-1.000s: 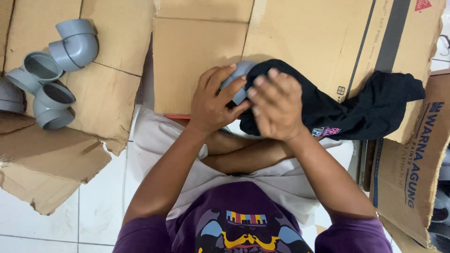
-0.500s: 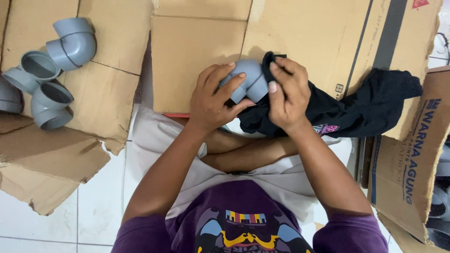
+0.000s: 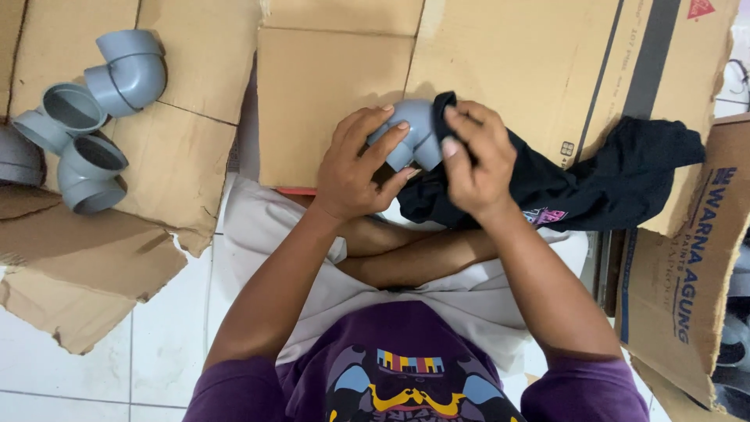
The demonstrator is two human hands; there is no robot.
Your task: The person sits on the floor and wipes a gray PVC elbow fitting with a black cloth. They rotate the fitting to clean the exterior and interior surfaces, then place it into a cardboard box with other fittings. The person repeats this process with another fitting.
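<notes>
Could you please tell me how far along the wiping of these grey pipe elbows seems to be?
Done: cannot be told; no fitting looks visibly wiped. In hand: the left hand grips one grey plastic pipe elbow while the right hand presses a black cloth against it. Left: perhaps the cluster of grey plastic elbows on the flattened brown cardboard, left of the hands.

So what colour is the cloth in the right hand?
Black cloth, gripped by the right hand; the head view shows it best.

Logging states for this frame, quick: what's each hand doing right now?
Left hand: closed on the grey pipe elbow.
Right hand: closed on the black cloth, pressing it against the elbow.
</notes>
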